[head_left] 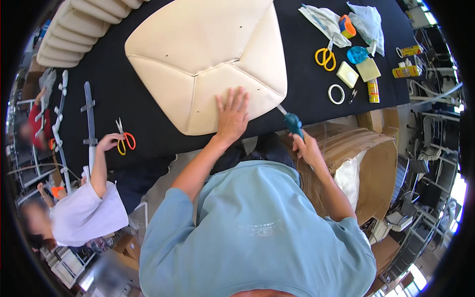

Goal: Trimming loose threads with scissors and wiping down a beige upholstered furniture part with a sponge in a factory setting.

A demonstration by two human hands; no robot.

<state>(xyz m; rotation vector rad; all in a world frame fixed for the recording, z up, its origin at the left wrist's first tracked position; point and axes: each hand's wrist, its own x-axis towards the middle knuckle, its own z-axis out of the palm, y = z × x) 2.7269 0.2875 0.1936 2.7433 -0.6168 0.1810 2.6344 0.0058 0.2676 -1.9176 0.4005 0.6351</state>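
A cream upholstered seat shell (208,39), seamed into panels and dotted with small holes, lies on the black-covered table (302,94). My left hand (232,111) rests flat on its near part, fingers stretched out. In my right hand (307,148), beside the table's near edge, is a teal hand tool with a pale narrow tip (293,123); its exact kind is unclear. That tip points at the shell's near right corner; whether they touch I cannot tell. My right fingers are wrapped around the tool's handle.
Yellow-handled scissors (325,58), a tape roll (336,94), sponges (348,75) and a spray can (373,90) lie at the right. Stacked cream shells (84,29) stand far left. A co-worker's hand (110,142) is by orange-and-yellow scissors (126,142). A large cardboard box (381,168) stands right.
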